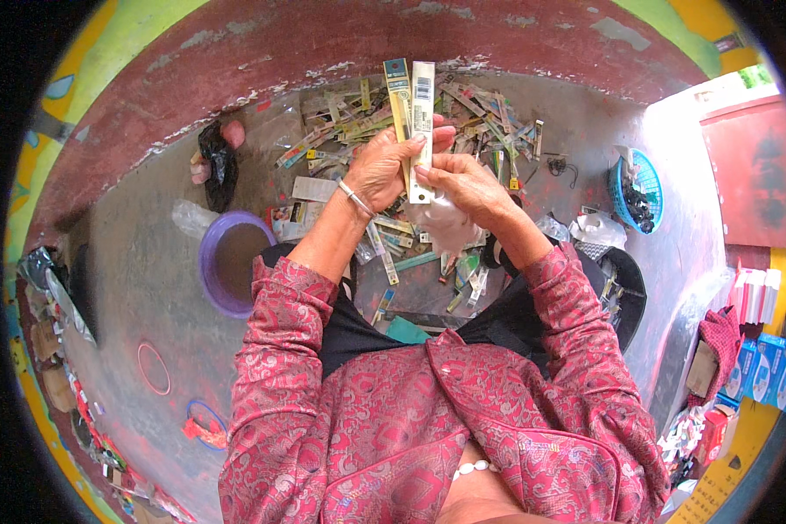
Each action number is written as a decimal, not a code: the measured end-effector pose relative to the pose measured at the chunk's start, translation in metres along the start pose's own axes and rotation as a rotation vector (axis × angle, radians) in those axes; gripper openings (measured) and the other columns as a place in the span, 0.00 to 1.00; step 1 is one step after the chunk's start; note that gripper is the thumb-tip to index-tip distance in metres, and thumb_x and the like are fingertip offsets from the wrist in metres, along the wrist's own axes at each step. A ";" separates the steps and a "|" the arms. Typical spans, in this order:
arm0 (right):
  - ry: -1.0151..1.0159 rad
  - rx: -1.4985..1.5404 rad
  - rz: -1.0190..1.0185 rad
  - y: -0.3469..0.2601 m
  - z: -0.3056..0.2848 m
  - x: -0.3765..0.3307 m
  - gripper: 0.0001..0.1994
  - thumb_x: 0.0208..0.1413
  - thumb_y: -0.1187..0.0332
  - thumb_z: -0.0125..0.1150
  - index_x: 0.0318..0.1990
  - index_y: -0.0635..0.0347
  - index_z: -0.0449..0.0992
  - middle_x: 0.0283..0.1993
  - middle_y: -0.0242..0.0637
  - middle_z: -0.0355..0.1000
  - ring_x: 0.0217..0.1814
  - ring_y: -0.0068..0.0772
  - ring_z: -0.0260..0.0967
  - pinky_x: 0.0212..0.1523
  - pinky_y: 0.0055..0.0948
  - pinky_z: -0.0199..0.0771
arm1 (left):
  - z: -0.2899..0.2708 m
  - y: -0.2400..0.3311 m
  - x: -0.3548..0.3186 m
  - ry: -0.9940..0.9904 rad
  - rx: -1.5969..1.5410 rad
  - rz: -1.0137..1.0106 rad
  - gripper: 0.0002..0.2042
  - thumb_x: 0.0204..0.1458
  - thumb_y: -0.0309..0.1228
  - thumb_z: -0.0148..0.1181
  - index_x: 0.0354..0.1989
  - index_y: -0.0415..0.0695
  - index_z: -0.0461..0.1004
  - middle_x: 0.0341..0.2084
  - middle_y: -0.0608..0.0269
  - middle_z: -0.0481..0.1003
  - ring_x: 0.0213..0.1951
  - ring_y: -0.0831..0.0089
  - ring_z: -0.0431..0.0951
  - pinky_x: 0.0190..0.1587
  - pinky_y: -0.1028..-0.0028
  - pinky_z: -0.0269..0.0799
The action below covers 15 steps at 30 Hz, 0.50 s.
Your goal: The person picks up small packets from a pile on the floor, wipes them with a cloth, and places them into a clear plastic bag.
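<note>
A hand could pass over the bare floor [140, 279] left of the purple basin [212, 284], while strewn long packets [485, 122] clutter the middle, the red wall [341, 44] bounds the far side, and a blue basket [655, 175] and black tub [634, 293] obstruct the right.

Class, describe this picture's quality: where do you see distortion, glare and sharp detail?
Head view: maroon wall bowed into an arc, corners black; head view, right: floor washed out by bright light; head view, centre: held white packet clear enough to show its barcode.

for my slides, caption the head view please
Left hand and right hand hold a long yellow strip and long white strip above scattered multicoloured strips
</note>
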State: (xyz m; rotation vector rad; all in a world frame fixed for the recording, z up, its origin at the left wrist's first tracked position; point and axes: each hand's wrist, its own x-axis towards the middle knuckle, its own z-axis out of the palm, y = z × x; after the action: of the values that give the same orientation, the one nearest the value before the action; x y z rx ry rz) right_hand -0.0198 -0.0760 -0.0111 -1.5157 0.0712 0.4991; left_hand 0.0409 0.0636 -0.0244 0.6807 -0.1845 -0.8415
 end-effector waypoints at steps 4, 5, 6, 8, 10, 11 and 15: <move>0.272 -0.319 -0.062 0.001 -0.032 0.004 0.13 0.49 0.62 0.51 0.30 0.64 0.73 0.24 0.33 0.70 0.25 0.19 0.63 0.28 0.21 0.63 | 0.001 0.002 -0.001 0.121 0.147 0.031 0.19 0.49 0.23 0.47 0.51 0.36 0.57 0.44 0.50 0.66 0.43 0.65 0.70 0.42 0.71 0.71; 0.418 -0.457 -0.116 -0.002 -0.041 0.004 0.13 0.49 0.62 0.52 0.29 0.64 0.73 0.22 0.35 0.70 0.24 0.20 0.64 0.27 0.23 0.63 | 0.002 0.004 -0.001 0.150 0.191 0.034 0.19 0.49 0.23 0.47 0.50 0.37 0.57 0.44 0.50 0.67 0.43 0.65 0.71 0.40 0.72 0.72; 0.583 -0.435 -0.252 -0.013 -0.042 0.002 0.12 0.48 0.62 0.52 0.29 0.65 0.73 0.22 0.38 0.70 0.23 0.23 0.65 0.26 0.25 0.64 | 0.003 0.005 -0.001 0.134 0.177 0.020 0.16 0.49 0.23 0.47 0.47 0.37 0.59 0.41 0.52 0.68 0.38 0.68 0.73 0.36 0.75 0.72; 0.862 -0.484 -0.534 -0.041 -0.034 -0.008 0.11 0.47 0.64 0.53 0.28 0.63 0.72 0.24 0.41 0.71 0.25 0.28 0.68 0.27 0.27 0.66 | 0.009 0.001 -0.002 0.117 0.278 -0.073 0.16 0.48 0.23 0.48 0.47 0.37 0.59 0.40 0.53 0.69 0.37 0.68 0.73 0.36 0.75 0.73; 0.773 -0.666 -0.823 -0.045 -0.013 -0.008 0.07 0.45 0.68 0.54 0.29 0.62 0.71 0.27 0.39 0.69 0.26 0.31 0.67 0.28 0.26 0.66 | 0.012 -0.009 -0.002 0.041 0.438 -0.133 0.16 0.48 0.25 0.49 0.46 0.38 0.60 0.36 0.59 0.69 0.34 0.72 0.73 0.34 0.76 0.72; 0.651 -0.821 -0.879 -0.030 -0.012 -0.001 0.07 0.40 0.69 0.56 0.28 0.59 0.70 0.27 0.40 0.67 0.28 0.39 0.67 0.28 0.29 0.67 | 0.011 -0.016 0.001 -0.035 0.578 -0.081 0.15 0.47 0.27 0.49 0.45 0.40 0.63 0.34 0.64 0.69 0.30 0.77 0.71 0.31 0.77 0.69; 0.618 -1.115 -0.946 -0.022 -0.020 0.003 0.05 0.40 0.70 0.54 0.25 0.57 0.66 0.21 0.35 0.61 0.21 0.38 0.62 0.18 0.33 0.62 | 0.020 -0.021 -0.004 -0.058 0.647 -0.064 0.19 0.42 0.22 0.49 0.47 0.40 0.61 0.41 0.63 0.68 0.37 0.69 0.73 0.34 0.72 0.73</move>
State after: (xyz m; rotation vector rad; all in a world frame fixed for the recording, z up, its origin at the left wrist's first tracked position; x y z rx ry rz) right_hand -0.0043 -0.0939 0.0073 -2.4745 -0.5079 -0.8563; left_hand 0.0170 0.0471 -0.0212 1.2727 -0.5013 -0.8653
